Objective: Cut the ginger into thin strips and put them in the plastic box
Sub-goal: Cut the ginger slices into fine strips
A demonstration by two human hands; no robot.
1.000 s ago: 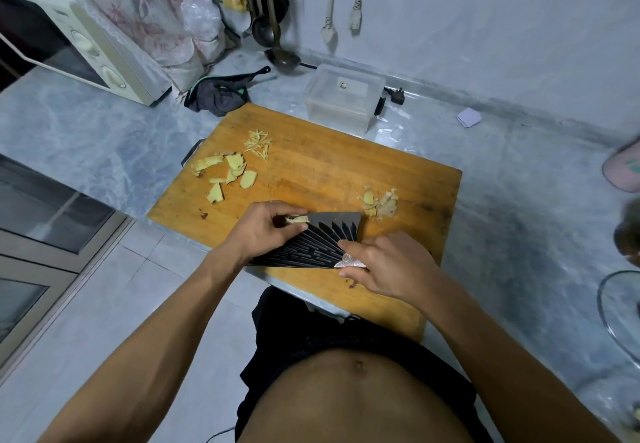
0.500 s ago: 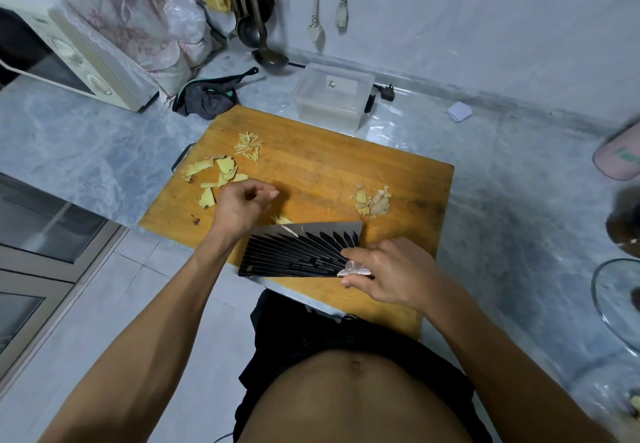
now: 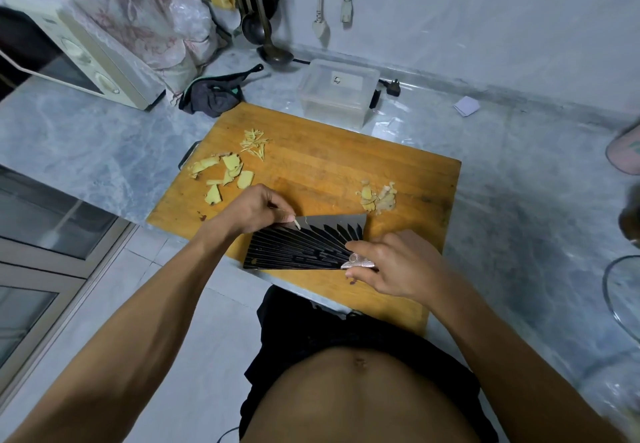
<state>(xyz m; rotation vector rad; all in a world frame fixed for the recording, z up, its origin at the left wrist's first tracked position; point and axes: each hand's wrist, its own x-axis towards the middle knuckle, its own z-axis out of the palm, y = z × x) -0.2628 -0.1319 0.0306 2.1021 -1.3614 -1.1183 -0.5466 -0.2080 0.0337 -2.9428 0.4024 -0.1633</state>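
While our right hand (image 3: 398, 264) curls round the handle end of the black cleaver (image 3: 304, 245), thumb and fingers gripping at its silver bolster, our left hand (image 3: 254, 209) bends over the blade's far left corner, its fingertips pinching a thin pale strip of ginger (image 3: 296, 224) against the flat of the blade. The cleaver lies nearly flat on the near part of the wooden cutting board (image 3: 329, 165), blade pointing left, between our two hands. Both forearms reach in from the near edge, the left one crossing from the lower left.

Ginger slices (image 3: 225, 176) lie on the board's left side, just far and left of our left hand. A small heap of cut strips (image 3: 255, 143) sits beyond them, toward the far edge. Ginger scraps (image 3: 375, 197) rest just far of the blade's right end. The plastic box (image 3: 337, 91), lid on, stands on the counter (image 3: 86, 145) touching the board's far edge, well apart from both hands.
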